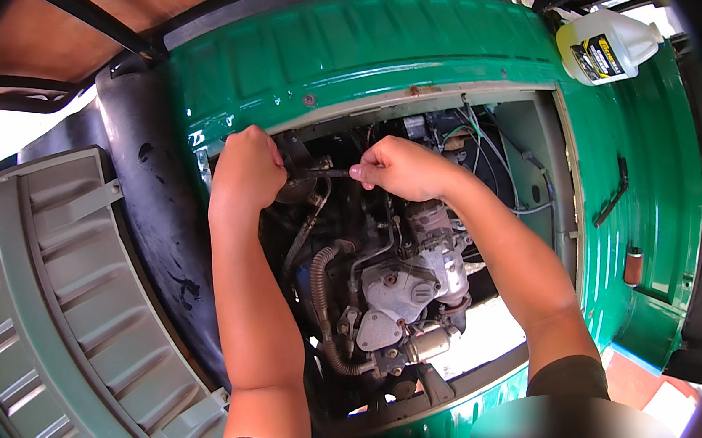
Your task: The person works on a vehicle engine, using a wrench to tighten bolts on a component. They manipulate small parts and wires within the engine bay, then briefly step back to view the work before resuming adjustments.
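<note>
Both my hands reach into an opening in a green metal vehicle floor, above an engine [399, 289]. My right hand [406, 169] is closed, thumb and fingers pinching the right end of a dark, rod-like piece [334, 173]. I cannot tell whether this is a hose or a tool handle. At its other end is my left hand [249, 165], closed in a fist with the fingers mostly turned away; what they grip is hidden. Just below the rod runs a thin hose with metal fittings [309, 219]. A ribbed hose [321, 288] curves down beside the engine's grey metal housing.
The opening's metal rim [568, 198] surrounds the engine. Loose wires [493, 152] hang at its far right. A translucent jug [608, 48] stands on the green panel [368, 43]. A ribbed grey panel [66, 276] and a black padded piece [161, 218] lie at left.
</note>
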Available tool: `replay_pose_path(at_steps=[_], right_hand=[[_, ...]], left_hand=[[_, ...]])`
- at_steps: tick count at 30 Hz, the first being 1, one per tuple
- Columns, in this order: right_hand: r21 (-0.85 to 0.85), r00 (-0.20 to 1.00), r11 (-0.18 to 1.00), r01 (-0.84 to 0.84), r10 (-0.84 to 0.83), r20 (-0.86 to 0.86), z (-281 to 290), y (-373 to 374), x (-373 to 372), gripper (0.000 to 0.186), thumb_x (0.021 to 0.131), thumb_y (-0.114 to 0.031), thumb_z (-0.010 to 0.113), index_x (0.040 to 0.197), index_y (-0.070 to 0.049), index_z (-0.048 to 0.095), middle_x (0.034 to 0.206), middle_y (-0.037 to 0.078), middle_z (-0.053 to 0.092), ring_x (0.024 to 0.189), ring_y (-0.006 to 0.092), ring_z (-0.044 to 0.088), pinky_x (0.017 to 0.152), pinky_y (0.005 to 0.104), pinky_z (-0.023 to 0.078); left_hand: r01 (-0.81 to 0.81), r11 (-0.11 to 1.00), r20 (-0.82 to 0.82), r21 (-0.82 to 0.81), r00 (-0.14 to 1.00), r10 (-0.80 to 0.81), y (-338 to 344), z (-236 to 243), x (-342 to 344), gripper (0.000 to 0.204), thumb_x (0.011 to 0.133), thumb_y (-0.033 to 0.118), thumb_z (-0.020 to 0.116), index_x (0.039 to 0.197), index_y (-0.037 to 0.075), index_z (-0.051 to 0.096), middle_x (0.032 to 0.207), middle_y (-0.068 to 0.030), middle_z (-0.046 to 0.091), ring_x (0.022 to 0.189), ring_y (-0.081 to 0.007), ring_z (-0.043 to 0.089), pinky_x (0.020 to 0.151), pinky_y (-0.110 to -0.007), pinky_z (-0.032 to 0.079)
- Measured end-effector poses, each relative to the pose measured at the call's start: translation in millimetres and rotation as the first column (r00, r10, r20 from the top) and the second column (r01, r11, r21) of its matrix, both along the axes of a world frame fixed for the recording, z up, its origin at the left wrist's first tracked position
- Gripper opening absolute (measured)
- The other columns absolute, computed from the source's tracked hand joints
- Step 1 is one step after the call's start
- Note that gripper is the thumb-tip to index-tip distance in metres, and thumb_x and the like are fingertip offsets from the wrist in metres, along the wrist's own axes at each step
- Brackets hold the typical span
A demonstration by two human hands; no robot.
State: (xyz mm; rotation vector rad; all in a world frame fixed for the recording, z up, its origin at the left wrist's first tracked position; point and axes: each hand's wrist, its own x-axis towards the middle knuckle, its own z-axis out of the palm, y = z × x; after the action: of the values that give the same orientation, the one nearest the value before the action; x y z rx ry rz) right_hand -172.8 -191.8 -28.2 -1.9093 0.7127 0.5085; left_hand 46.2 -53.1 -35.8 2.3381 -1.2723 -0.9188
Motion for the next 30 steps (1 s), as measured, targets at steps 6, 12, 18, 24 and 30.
replay_pose_path(at_steps=[6, 12, 18, 24, 30], right_hand=[[0.008, 0.928, 0.928, 0.372, -0.372, 0.026, -14.1, 68.3, -22.3, 0.044, 0.106, -0.037, 0.059, 0.083, -0.001, 0.071, 0.061, 0.005, 0.055, 0.060, 0.0125, 0.048, 0.059, 0.0337, 0.040], [-0.093, 0.825, 0.827, 0.554, -0.560, -0.073, 5.5, 119.4, -10.3, 0.044, 0.104, -0.042, 0.056, 0.090, -0.005, 0.074, 0.082, 0.017, 0.073, 0.083, 0.0358, 0.072, 0.076, 0.0458, 0.053], [-0.190, 0.775, 0.757, 0.625, -0.630, 0.038, 4.3, 139.7, -6.2, 0.042, 0.105, -0.039, 0.057, 0.088, -0.002, 0.072, 0.077, 0.017, 0.071, 0.072, 0.0333, 0.069, 0.068, 0.0428, 0.051], [-0.169, 0.819, 0.802, 0.573, -0.570, 0.071, -1.0, 135.8, -10.8, 0.041, 0.105, -0.037, 0.055, 0.088, -0.003, 0.071, 0.077, 0.016, 0.071, 0.075, 0.0350, 0.070, 0.070, 0.0443, 0.052], [-0.079, 0.892, 0.889, 0.451, -0.450, 0.034, 11.7, 112.7, -12.1, 0.042, 0.106, -0.034, 0.053, 0.085, -0.001, 0.069, 0.072, 0.017, 0.067, 0.071, 0.0352, 0.067, 0.065, 0.0452, 0.049]], left_hand=[[0.058, 0.998, 0.097, -0.032, 0.994, -0.055, -5.9, 3.2, -8.1, 0.008, 0.069, -0.003, 0.071, 0.076, -0.001, 0.075, 0.082, -0.0210, 0.074, 0.082, -0.0379, 0.073, 0.077, -0.043, 0.059], [0.089, 0.989, 0.085, -0.116, 0.993, -0.080, -3.0, -1.2, 0.1, 0.006, 0.073, -0.001, 0.073, 0.080, -0.002, 0.074, 0.087, -0.0210, 0.073, 0.084, -0.0385, 0.072, 0.077, -0.044, 0.058], [0.082, 0.990, 0.053, -0.113, 0.996, -0.077, -5.0, 3.3, -1.5, 0.007, 0.073, -0.001, 0.073, 0.080, -0.002, 0.075, 0.085, -0.0228, 0.073, 0.082, -0.0388, 0.072, 0.077, -0.043, 0.058], [0.131, 0.980, 0.054, -0.151, 0.991, -0.124, -2.3, 5.5, 0.8, 0.009, 0.080, 0.003, 0.073, 0.085, -0.004, 0.076, 0.077, -0.0255, 0.071, 0.075, -0.0414, 0.072, 0.073, -0.044, 0.058], [-0.134, 0.988, -0.247, -0.078, 0.963, 0.111, 4.6, 31.9, 13.5, 0.026, 0.094, 0.015, 0.071, 0.086, -0.010, 0.072, 0.066, -0.0157, 0.068, 0.057, -0.0213, 0.066, 0.059, -0.036, 0.052]])
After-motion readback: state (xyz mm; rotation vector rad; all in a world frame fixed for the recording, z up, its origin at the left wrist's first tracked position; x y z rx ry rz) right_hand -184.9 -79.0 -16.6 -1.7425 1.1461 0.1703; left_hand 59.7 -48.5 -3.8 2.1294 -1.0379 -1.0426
